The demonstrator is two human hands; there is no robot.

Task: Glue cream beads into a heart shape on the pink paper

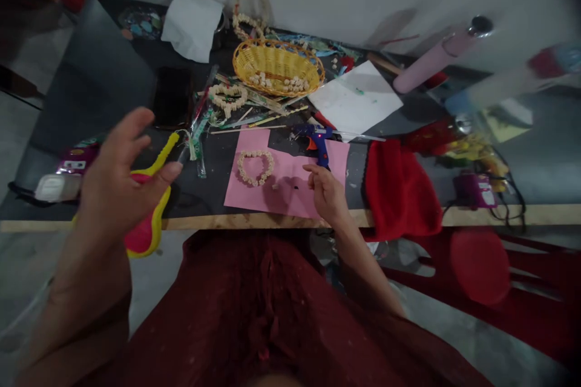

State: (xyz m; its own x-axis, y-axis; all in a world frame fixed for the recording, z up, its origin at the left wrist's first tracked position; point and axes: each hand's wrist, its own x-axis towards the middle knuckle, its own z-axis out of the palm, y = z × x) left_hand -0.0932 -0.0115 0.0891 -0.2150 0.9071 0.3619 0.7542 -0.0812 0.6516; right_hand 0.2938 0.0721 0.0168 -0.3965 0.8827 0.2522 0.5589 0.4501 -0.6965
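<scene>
My left hand (120,184) is raised at the left of the table, thumb and fingers spread, holding nothing. Beneath it, partly hidden, is a pink-and-yellow hand-shaped item (157,208) with a yellow stem. Over the right part of a pink sheet (290,199) hovers my right hand (327,193), index finger stretched out and the others loosely curled, with nothing visible in it. Just beyond its fingers a blue glue gun (320,144) rests at the sheet's edge. A heart-shaped ring of small cream pieces (255,167) lies on the sheet's left side, with a loose piece (275,187) nearby.
A yellow wicker basket (279,66) holds several cream pieces. Around it lie another heart ring (228,98), thin sticks (254,128), a dark phone (172,97) and white paper (356,100). Red cloth (399,187) and a pink tumbler (440,57) are on the right.
</scene>
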